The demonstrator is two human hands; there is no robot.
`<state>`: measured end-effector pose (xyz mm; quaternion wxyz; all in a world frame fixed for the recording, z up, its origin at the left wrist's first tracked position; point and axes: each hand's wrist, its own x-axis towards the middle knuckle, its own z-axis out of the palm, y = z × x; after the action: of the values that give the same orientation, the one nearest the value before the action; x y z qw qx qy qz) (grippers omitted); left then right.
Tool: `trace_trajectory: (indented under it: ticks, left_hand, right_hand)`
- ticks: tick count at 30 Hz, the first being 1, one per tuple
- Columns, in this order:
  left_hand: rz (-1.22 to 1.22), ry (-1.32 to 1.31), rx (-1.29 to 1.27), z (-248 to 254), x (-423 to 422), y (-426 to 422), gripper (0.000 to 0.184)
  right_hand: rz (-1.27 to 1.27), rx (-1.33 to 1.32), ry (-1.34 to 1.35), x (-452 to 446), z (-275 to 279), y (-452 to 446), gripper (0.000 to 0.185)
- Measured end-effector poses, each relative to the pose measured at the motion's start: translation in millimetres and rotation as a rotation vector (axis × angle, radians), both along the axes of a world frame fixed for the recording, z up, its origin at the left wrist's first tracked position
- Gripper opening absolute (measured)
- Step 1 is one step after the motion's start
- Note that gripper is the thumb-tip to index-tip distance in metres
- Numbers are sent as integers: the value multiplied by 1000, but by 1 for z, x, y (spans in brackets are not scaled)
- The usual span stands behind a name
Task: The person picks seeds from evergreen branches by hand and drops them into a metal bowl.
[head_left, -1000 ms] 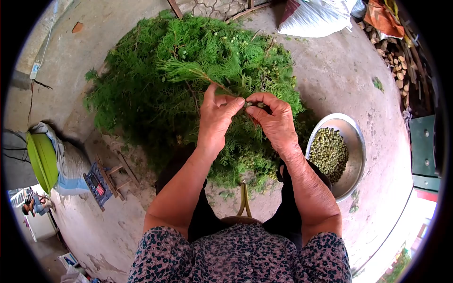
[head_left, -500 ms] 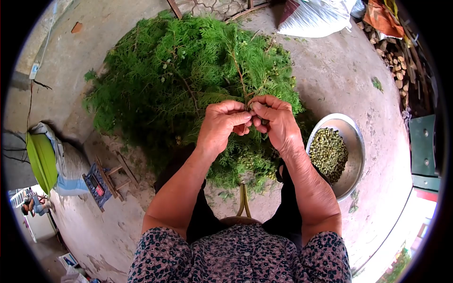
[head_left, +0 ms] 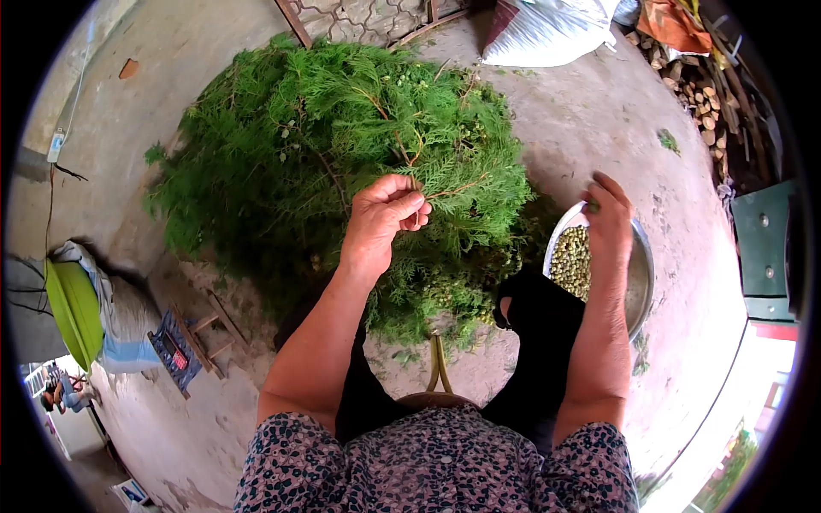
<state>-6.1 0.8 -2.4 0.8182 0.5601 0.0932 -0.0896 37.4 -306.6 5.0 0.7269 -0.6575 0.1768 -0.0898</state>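
My left hand (head_left: pixel 375 224) is closed in a pinch on a thin green conifer sprig (head_left: pixel 462 185), whose reddish stem points right over the heap of cut evergreen branches (head_left: pixel 274 145). At the right, my right hand (head_left: pixel 610 221) hangs over a metal bowl (head_left: pixel 647 278), fingers curled downward. A small green bit like a cone shows at its fingertips; the rest of its grip is hidden. Small round green cones (head_left: pixel 570 263) fill the bowl's left part, and my right forearm covers some of the bowl.
Beyond the heap stands a white sack (head_left: pixel 547 34). Stacked firewood (head_left: pixel 705 107) lies at the far right, near a green metal object (head_left: pixel 764 248). On the left are a small stool (head_left: pixel 180 349) and a lime-green basin (head_left: pixel 73 303). People sit in the distance at lower left.
My right hand has left my left hand and moved right to above the bowl. My left hand stays over the heap with the sprig. The view has shifted slightly.
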Motion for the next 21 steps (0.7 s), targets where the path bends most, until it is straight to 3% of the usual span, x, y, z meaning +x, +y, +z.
trace_trajectory:
  ticks: [1,4,5,7,9,10,11,14,18,21]
  left_hand:
    - [-3,-3,-2,0,0,0,5]
    - [7,-36,-27,0,0,-3,4]
    - [7,-42,-39,0,0,-5,3]
    - [2,-55,-53,1,0,-8,2]
    - [-46,-79,-24,-1,0,-11,5]
    - [-54,-83,-27,-1,0,-14,5]
    - [-46,-80,-21,-1,-2,-18,5]
    - [-48,-86,-20,-3,-6,-30,7]
    - [29,-14,-128,-13,-16,-48,9]
    - [-76,95,-180,-16,-21,-49,13]
  right_hand:
    - [-67,-218,-101,-3,-24,-33,31]
    - [-365,-232,-2,-18,-46,-103,42]
    - [-479,-95,-14,-17,-64,-131,42]
    - [-724,-534,-12,-14,-88,-162,37]
    - [-343,-530,66,-21,-65,-148,31]
    - [-296,-586,16,-24,-45,-106,28]
    - [-125,-422,59,-33,-19,-63,28]
    - [522,-381,133,-50,1,27,25]
    - [674,-12,209,-73,10,99,22]
    - [657,173,299,-78,9,110,19]
